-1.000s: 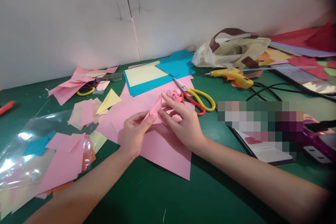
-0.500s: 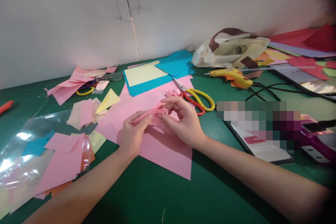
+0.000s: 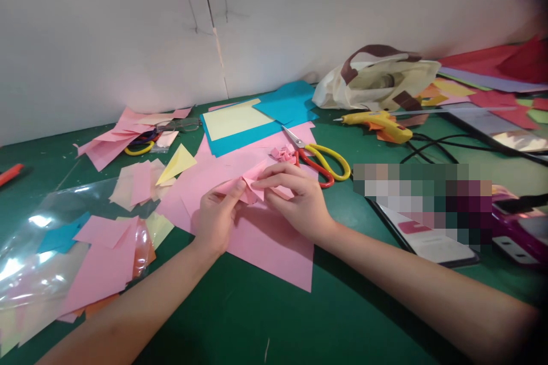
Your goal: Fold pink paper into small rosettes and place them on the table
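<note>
Pinching a folded pink paper (image 3: 253, 183) between them, two bare hands meet above the middle of a green desk (image 3: 257, 319). The left hand (image 3: 216, 217) is nearly closed, thumb on top of the paper's left side; the right hand (image 3: 299, 197) is partly curled, its fingertips closed on the right side. Large pink sheets (image 3: 278, 245) lie beneath. Just beyond the right hand, open scissors (image 3: 303, 149) with one red and one yellow handle lie beside a small pink folded piece (image 3: 283, 154). Toward the desk's back edge, by the wall (image 3: 128, 28), are blue sheets (image 3: 295, 101), a pale yellow sheet (image 3: 240, 120) and a cream bag (image 3: 329, 94) with a brown handle. A yellow glue gun (image 3: 383, 124) rests in front of the bag. Near the desk's left edge, paper scraps (image 3: 105, 245) lie by clear plastic (image 3: 25, 228); toward the right edge lies a phone (image 3: 447, 248) (partly pixelated, its covered portion unreadable).
</note>
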{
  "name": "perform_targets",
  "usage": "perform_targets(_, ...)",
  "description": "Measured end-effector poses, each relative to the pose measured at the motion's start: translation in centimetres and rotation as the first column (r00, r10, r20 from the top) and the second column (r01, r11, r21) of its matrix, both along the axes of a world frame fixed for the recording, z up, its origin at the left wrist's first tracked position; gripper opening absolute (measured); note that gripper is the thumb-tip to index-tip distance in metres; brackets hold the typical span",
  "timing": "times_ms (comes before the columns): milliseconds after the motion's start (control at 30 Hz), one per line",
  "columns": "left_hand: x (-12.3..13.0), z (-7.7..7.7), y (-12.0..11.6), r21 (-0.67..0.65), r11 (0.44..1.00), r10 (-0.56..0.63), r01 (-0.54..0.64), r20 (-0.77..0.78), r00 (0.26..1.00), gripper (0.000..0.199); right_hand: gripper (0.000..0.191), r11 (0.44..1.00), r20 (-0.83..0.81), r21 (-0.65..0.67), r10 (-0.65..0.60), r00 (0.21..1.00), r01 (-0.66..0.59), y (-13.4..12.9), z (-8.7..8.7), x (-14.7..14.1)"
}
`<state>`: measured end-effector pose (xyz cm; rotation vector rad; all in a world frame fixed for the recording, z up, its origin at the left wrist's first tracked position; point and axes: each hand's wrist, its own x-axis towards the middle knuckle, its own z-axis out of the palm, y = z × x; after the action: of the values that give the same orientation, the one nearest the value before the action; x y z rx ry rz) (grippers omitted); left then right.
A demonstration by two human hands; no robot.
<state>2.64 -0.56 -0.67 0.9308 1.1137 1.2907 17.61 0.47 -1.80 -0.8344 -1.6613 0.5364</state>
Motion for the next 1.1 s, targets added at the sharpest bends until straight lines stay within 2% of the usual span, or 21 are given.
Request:
perform_targets(133, -0.02, 0.09, 0.0, 0.064, 0.997, -0.052, 0.051, 0.026, 0.998, 0.03, 0.024, 0.997, 0.089, 0.08, 0.002, 0.996, -0.009, 0.07, -0.21, -0.03)
perform_targets(267, -0.03, 0.12, 0.0, 0.037, 0.999, -0.028, 0.028, -0.001, 1.0, 0.019, 0.023, 0.997, 0.113, 0.069, 0.02, 0.993, -0.028, 0.0, -0.09, -0.14)
perform_targets(400, 0.01, 0.12, 0.07, 0.012, 1.0, 0.003, -0.003, -0.023, 1.0, 0.021, 0.026, 0.997, 0.118, 0.048, 0.053, 0.992, -0.059, -0.29, 0.3, -0.12)
perform_targets(500, 0.07, 0.07, 0.01, -0.023, 0.999, 0.026, -0.027, -0.037, 0.999, 0.024, 0.022, 0.995, 0.065, -0.034, 0.096, 0.993, -0.094, -0.43, 0.65, -0.09)
perform_targets(567, 0.12, 0.03, -0.12, -0.021, 0.999, 0.032, -0.033, -0.072, 0.997, 0.026, 0.015, 0.985, -0.003, -0.14, 0.103, 0.995, -0.102, -0.4, 0.77, -0.16)
perform_targets(700, 0.19, 0.05, -0.43, 0.017, 1.0, 0.02, -0.017, -0.14, 0.99, 0.026, 0.009, 0.934, -0.109, -0.342, 0.071, 0.992, -0.105, -0.15, 0.68, -0.38)
perform_targets(967, 0.04, 0.08, -0.63, 0.007, 1.0, 0.001, 0.001, -0.291, 0.957, 0.026, 0.017, 0.922, -0.208, -0.37, 0.038, 0.977, -0.115, 0.24, 0.23, -0.28)
perform_targets(1100, 0.1, 0.1, -0.65, 0.006, 0.998, -0.062, 0.067, -0.31, 0.949, 0.024, 0.018, 0.921, -0.168, -0.377, 0.032, 0.985, -0.094, 0.25, 0.19, -0.29)
